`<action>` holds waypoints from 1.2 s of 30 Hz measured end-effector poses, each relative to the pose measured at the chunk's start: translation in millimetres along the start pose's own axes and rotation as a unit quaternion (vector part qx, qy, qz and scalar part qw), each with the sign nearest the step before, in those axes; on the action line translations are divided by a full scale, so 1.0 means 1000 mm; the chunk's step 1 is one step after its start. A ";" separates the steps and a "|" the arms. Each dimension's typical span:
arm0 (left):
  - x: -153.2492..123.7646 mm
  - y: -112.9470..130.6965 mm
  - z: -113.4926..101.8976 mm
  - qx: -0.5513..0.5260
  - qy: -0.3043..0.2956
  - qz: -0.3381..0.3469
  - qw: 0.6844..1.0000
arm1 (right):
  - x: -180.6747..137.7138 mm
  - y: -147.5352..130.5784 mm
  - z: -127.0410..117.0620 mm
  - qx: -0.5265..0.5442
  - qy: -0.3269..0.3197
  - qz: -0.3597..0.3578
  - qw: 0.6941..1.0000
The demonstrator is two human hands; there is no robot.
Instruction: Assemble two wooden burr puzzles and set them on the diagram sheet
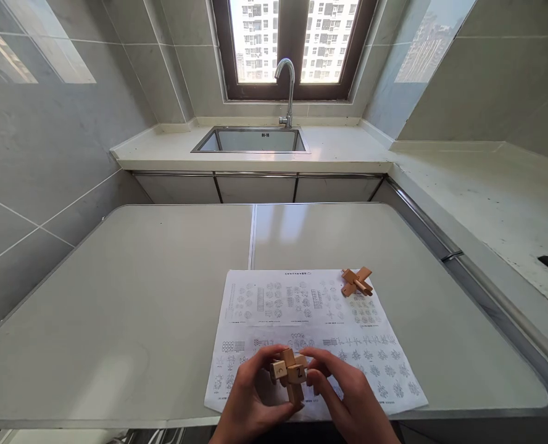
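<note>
Near the table's front edge, my left hand (258, 394) grips a wooden burr puzzle (289, 374), thumb under its lower bar and forefinger at its top. The puzzle is made of crossed square bars; one end face is marked 2, and another face bears a mark too small to read surely. From the right, my right hand (348, 391) closes its fingertips on the puzzle's side bars. Below both hands lies a printed paper sheet (274, 333) with rows of small line diagrams. Loose wooden pieces (357, 282), lying crossed, rest on the sheet's upper right corner.
The sheet lies on a pale folding table (116, 308) with a seam down its far half. Beyond it are a white counter (348, 142), a sink (250, 130) and a tap (290, 92) under a window. Another counter (500, 203) runs along the right; a tiled wall stands left.
</note>
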State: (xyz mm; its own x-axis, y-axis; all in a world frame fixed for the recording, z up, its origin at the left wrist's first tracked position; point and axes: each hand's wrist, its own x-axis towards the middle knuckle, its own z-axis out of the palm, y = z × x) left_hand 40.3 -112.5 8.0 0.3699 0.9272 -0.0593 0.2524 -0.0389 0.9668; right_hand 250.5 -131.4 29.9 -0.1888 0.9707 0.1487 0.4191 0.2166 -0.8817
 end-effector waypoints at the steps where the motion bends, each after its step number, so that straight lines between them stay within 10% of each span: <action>1: -0.001 -0.002 -0.001 -0.004 0.006 -0.004 1.000 | 0.000 0.001 0.001 0.004 -0.002 0.012 1.000; 18: -0.004 -0.005 -0.008 -0.032 -0.021 -0.024 0.999 | 0.007 -0.006 0.005 0.256 -0.128 0.181 0.941; 36: -0.001 0.007 -0.007 -0.039 -0.018 -0.005 0.999 | 0.026 0.051 -0.031 0.653 0.205 0.297 0.666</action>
State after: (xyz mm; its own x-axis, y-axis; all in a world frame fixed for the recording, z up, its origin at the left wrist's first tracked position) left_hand 35.4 -111.0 16.2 0.4003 0.9131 -0.0773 0.1873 0.0011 0.9823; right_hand 295.2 -91.8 2.5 0.0366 0.8497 -0.5260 -0.8689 -0.2329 -0.4367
